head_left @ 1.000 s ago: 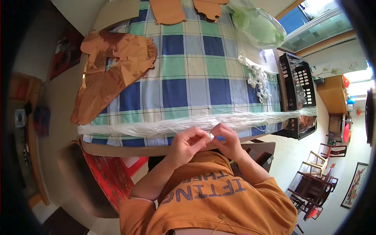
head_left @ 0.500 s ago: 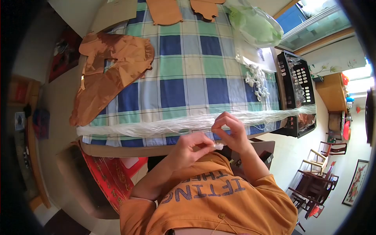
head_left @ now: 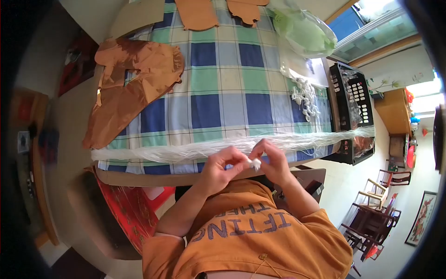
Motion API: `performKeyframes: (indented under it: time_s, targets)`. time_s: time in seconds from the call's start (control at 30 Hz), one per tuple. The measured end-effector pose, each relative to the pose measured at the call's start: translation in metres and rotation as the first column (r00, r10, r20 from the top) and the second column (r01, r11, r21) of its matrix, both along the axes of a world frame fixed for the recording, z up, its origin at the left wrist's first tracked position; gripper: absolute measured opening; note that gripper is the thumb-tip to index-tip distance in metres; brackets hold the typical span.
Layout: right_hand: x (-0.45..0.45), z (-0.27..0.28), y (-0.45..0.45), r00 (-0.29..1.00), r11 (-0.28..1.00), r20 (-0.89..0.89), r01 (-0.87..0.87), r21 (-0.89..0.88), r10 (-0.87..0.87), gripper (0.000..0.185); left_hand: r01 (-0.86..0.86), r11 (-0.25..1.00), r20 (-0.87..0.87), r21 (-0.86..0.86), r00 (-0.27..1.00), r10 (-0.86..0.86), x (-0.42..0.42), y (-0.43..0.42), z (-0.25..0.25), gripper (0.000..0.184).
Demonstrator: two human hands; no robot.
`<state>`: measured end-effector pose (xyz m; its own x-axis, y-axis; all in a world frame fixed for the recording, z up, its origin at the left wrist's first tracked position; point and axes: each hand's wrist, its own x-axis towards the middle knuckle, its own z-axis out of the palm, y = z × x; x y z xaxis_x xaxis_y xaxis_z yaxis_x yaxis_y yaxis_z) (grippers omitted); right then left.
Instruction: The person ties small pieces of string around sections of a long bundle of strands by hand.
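Observation:
My left hand (head_left: pixel 224 170) is closed in a pinch on a small white piece (head_left: pixel 255 163), too small to name exactly. My right hand (head_left: pixel 272 163) is also pinched, its fingertips up against the right side of that piece; whether they grip it or a thin strand is not clear. Just beyond both hands, a long bundle of white strands (head_left: pixel 181 152) stretches across the near edge of the table. Several small white pieces (head_left: pixel 304 98) lie in a cluster on the plaid cloth (head_left: pixel 218 79) to the right.
A crumpled copper foil sheet (head_left: pixel 139 79) lies at the left. Flat brown pieces (head_left: pixel 197 14) lie at the far edge. A greenish plastic bag (head_left: pixel 304 32) rests at the back right, and a black crate (head_left: pixel 350 102) stands at the right, with the bundle's end over it.
Both hands have come together. The left hand has moved right and up with the white piece, and the right hand has lowered slightly towards it.

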<state>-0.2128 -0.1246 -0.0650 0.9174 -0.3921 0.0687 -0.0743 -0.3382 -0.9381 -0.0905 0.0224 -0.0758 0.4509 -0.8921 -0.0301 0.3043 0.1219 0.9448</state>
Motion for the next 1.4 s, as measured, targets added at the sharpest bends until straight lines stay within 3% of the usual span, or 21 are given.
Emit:
performKeyframes:
  time_s: [0.03,0.17,0.27,0.3,0.37,0.43,0.5,0.53,0.57,0.63,0.73,0.77,0.87,1.1,1.2,1.27,1.33,1.4]
  targets:
    - [-0.003,-0.001,0.006,1.0,1.0,-0.009,-0.009,-0.004,0.009,0.016,-0.03,0.995,-0.051,0.095,0.998,0.035,0.001,0.002,-0.003,0.008]
    - [-0.008,0.014,0.017,0.992,0.869,-0.031,-0.119,-0.48,0.119,0.014,-0.203,0.962,0.384,0.181,0.916,0.121,-0.004,-0.004,-0.004,0.007]
    - [-0.005,0.028,0.004,0.982,0.824,-0.071,-0.183,-0.536,0.172,0.014,-0.048,0.979,0.391,0.198,0.92,-0.034,-0.007,-0.004,0.001,0.008]
    - [-0.004,0.03,-0.003,0.975,0.863,-0.094,-0.22,-0.455,0.2,0.014,0.005,0.984,0.374,0.176,0.924,-0.072,-0.006,-0.003,0.004,0.008]
    - [-0.005,0.025,-0.01,0.982,0.978,-0.052,-0.188,-0.09,0.184,0.014,0.1,0.986,0.346,0.131,0.928,-0.14,-0.002,-0.002,0.007,0.009]
    - [-0.007,0.008,-0.013,0.987,0.962,0.001,-0.155,0.227,0.159,0.011,0.12,0.992,0.047,0.029,0.992,-0.121,-0.001,-0.001,0.002,0.01]
    - [-0.006,-0.009,0.011,0.999,0.885,0.052,-0.014,0.466,-0.011,0.01,0.037,0.999,-0.174,0.007,0.984,-0.035,-0.004,-0.003,-0.002,0.012]
    - [-0.005,-0.012,0.02,0.993,0.816,0.057,0.054,0.576,-0.106,0.01,-0.082,0.996,-0.004,0.041,0.997,0.082,-0.007,-0.006,-0.003,0.012]
    - [-0.006,-0.009,0.019,0.995,0.835,0.043,0.052,0.548,-0.09,0.008,-0.199,0.979,0.17,0.052,0.967,0.188,-0.009,-0.009,-0.005,0.012]
    - [-0.003,-0.019,0.025,0.977,0.72,0.028,0.135,0.68,-0.21,0.007,-0.377,0.925,0.496,-0.055,0.793,0.353,-0.015,-0.016,-0.01,0.017]
    - [-0.001,-0.02,0.029,0.953,0.621,-0.008,0.204,0.757,-0.304,0.007,-0.326,0.916,0.862,-0.235,0.366,0.351,-0.013,-0.019,-0.01,0.021]
    - [0.0,-0.019,0.029,0.947,0.606,-0.017,0.219,0.765,-0.32,0.007,-0.31,0.927,0.878,-0.209,0.359,0.318,-0.014,-0.018,-0.01,0.025]
    - [-0.004,-0.025,0.023,0.916,0.715,0.023,0.297,0.633,-0.401,0.006,-0.259,0.953,0.906,-0.156,0.346,0.243,-0.013,-0.02,-0.012,0.029]
    - [-0.01,-0.019,-0.007,0.9,0.902,0.123,0.395,0.172,-0.418,0.012,-0.182,0.983,0.849,-0.03,0.515,0.121,-0.023,-0.022,-0.007,0.033]
    - [-0.021,-0.02,-0.034,0.847,0.849,0.068,0.527,0.025,-0.528,0.013,-0.198,0.978,0.829,-0.062,0.536,0.161,-0.021,-0.021,-0.005,0.029]
    - [-0.029,-0.023,-0.058,0.802,0.788,0.121,0.597,-0.15,-0.584,0.012,-0.209,0.975,0.814,-0.071,0.553,0.178,-0.014,-0.018,-0.003,0.026]
    - [-0.036,-0.02,-0.079,0.751,0.666,0.099,0.631,-0.399,-0.652,0.013,-0.233,0.969,0.806,-0.086,0.555,0.205,-0.009,-0.015,-0.002,0.023]
    - [-0.043,-0.031,-0.103,0.751,0.622,0.145,0.625,-0.472,-0.644,0.013,-0.248,0.963,0.801,-0.102,0.554,0.227,-0.006,-0.014,0.0,0.022]
